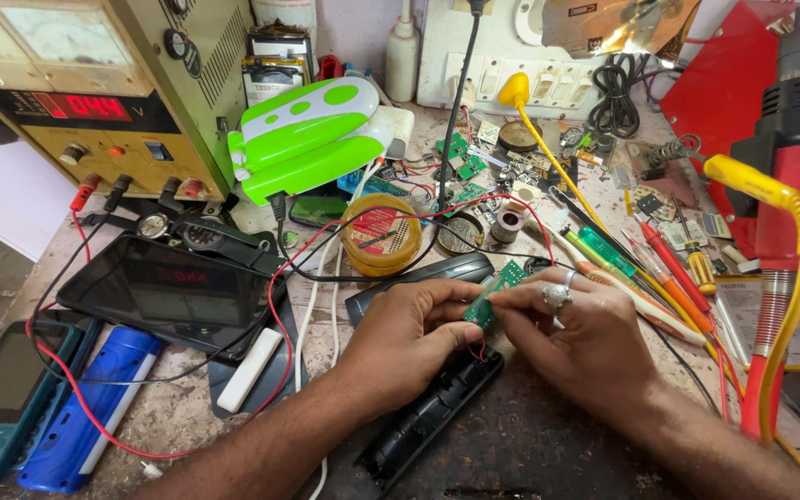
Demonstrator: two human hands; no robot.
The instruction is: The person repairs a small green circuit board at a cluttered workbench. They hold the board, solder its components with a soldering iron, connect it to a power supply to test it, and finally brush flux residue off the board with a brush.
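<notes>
both hands meet over the middle of the desk [557, 435], pinching a small green circuit board [497, 289] between them. the left hand [409, 333] has its fingers curled in, thumb and forefinger closed on the board's lower left edge. the right hand [576, 338], wearing a silver ring [556, 296], grips the board's right side with bent fingers, so neither hand is open. thin red wires [479, 350] hang from the board just below the fingertips. under the hands lies a long black plastic casing [428, 417], and a second black casing piece [418, 282] rests just behind the left hand. a round yellow tin [381, 231] sits a little farther back, and a green and white device [312, 134] beyond it. to the left is a dark tablet [173, 292] beneath a power supply with a red display [85, 111]. screwdrivers [668, 264] lie to the right of the hands.
</notes>
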